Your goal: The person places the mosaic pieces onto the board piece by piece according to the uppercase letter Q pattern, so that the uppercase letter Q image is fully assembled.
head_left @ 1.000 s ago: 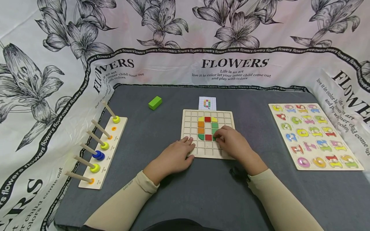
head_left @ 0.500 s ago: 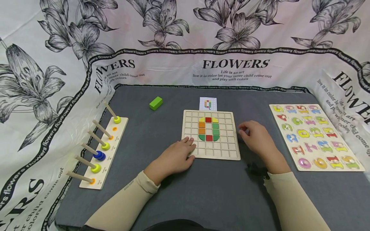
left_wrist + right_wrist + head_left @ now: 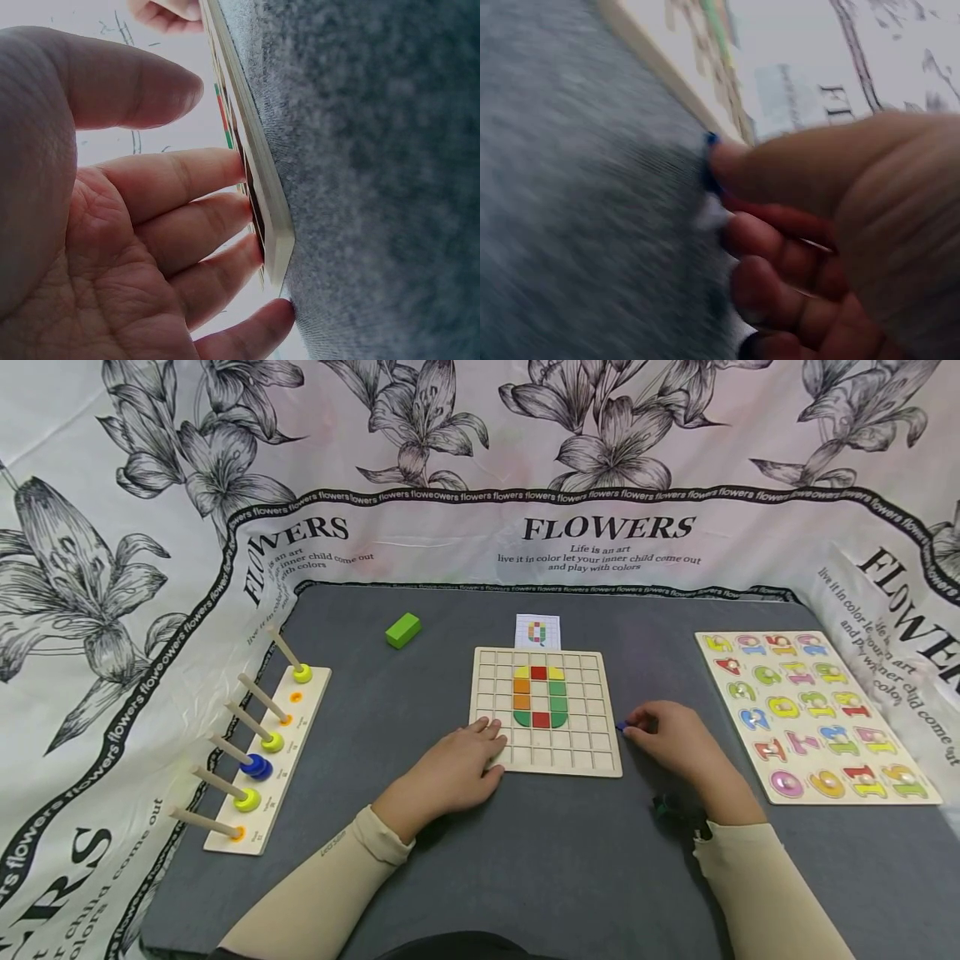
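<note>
A wooden grid board (image 3: 577, 753) lies mid-table with red, yellow, orange and green tiles in a ring. My left hand (image 3: 455, 768) rests on its lower left corner, fingers fairly straight, and in the left wrist view the fingertips touch the board's edge. Just off the board's right side, my right hand (image 3: 667, 739) pinches a small blue piece (image 3: 622, 726) between thumb and finger. In the right wrist view that blue piece (image 3: 710, 165) is blurred and partly hidden by the thumb. A card (image 3: 537, 631) with a coloured pattern touches the board's far edge.
At the left stands a peg board (image 3: 258, 810) with upright wooden pegs and yellow, blue and orange rings. A green block (image 3: 403, 631) lies at the back left. On the right is a board of coloured number pieces (image 3: 813, 718). Flower-printed cloth (image 3: 420, 539) surrounds the dark table.
My right hand has left the grid board and moved right, uncovering a green tile at the ring's lower right corner. It now holds a blue piece. My left hand stays in place.
</note>
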Tool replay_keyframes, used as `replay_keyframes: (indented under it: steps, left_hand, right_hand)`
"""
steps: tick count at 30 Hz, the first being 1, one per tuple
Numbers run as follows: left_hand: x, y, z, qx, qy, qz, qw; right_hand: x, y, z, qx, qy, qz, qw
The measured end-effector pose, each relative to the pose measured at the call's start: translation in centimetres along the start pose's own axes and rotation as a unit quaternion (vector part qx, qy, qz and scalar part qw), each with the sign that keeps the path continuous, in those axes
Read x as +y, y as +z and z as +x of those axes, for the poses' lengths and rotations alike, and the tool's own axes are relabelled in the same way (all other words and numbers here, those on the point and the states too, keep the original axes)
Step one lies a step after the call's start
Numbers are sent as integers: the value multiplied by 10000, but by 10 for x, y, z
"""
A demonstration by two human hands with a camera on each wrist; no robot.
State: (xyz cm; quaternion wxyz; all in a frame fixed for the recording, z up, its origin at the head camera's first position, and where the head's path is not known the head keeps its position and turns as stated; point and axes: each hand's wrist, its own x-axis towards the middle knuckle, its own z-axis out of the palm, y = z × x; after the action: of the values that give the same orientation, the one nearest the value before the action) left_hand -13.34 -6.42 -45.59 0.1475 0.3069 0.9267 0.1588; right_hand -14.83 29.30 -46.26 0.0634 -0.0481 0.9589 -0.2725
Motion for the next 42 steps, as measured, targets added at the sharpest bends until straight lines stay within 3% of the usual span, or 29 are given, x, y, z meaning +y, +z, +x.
replay_keyframes:
  steps: [12, 19, 25, 33, 42]
  left_hand:
    - [-2, 2, -2, 126, 81, 19, 9999]
    - [-4, 3, -1, 101, 50, -22, 9999]
    - [-4, 2, -1, 131, 40, -56, 9999]
    - [-4, 4, 0, 113, 98, -17, 9999]
    - [-2, 2, 0, 183, 87, -20, 9998]
  right_hand:
    - [-7, 8, 3, 276, -174, -152, 9994]
    - [-11, 9, 3, 193, 90, -61, 9998]
    - [-32, 11, 0, 488, 184, 56, 9986]
    - [-77, 35, 4, 78, -401, 202, 9990]
    - [-85, 48, 9, -82, -786, 153, 9968]
